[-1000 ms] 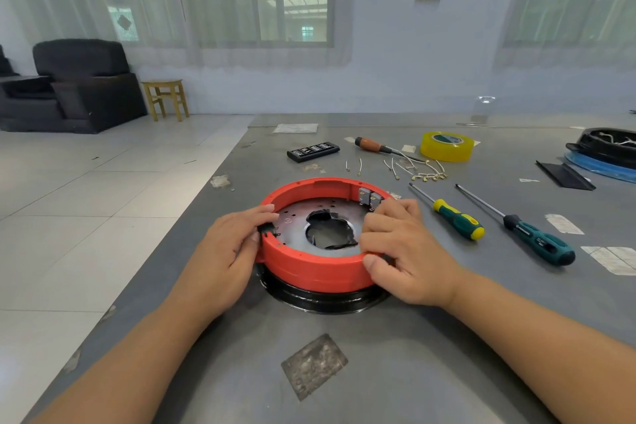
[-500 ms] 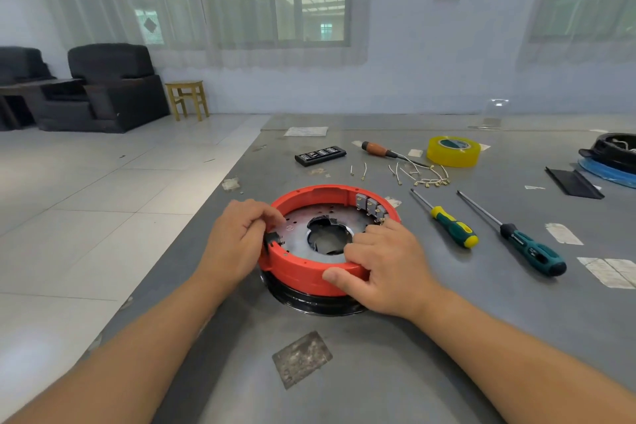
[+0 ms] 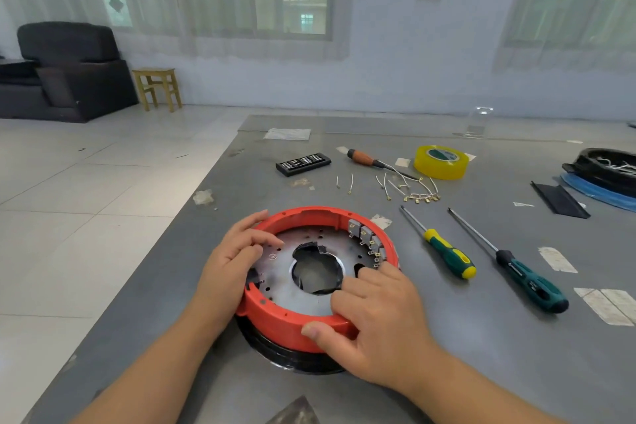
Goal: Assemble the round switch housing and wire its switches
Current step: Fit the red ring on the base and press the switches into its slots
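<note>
Head view: left hand (image 3: 230, 265) rests open on red housing (image 3: 285, 323), right hand (image 3: 382, 320) pinches its rim (2 screwdrivers (image 3: 447, 253) (image 3: 530, 280) beside).

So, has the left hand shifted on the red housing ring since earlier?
Yes. Against the red housing ring, the left hand has slid along the rim, away from the person, uncovering the black part it pinched at the left rim.

The right hand (image 3: 378, 320) pinches the rim of the red housing (image 3: 275, 320), switches (image 3: 364, 234) just beyond its fingers (image 3: 358, 286), the left hand (image 3: 230, 262) resting opposite.
</note>
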